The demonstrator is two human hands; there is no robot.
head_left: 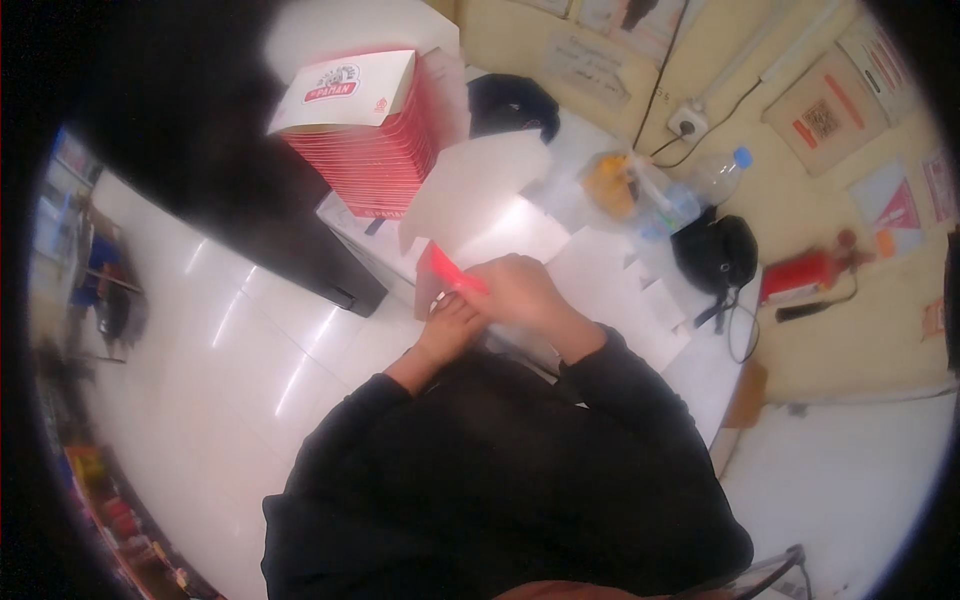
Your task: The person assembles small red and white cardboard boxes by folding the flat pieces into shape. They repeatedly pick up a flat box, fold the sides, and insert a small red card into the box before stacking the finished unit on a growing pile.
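Along the far left edge of the frame, I see goods on a shelf [130, 530] beside the pale, shiny floor [230, 310]. Toward the upper left rises a tall stack of red-and-white printed cartons [360, 165]. Near the centre, the left hand [448, 332] has its fingers curled against the lower part of a red-and-white card piece [448, 270]; how firmly it grips, I cannot tell. The right hand [515, 288] is closed on that piece's right end, its fingers bent. Beyond both, a white card panel [485, 175] stands up. Farther right, at the upper right, a clear blue-capped bottle [718, 178] and a black bag [712, 250] sit on the counter [702, 385], with a red fire extinguisher [797, 276] beside the wall.
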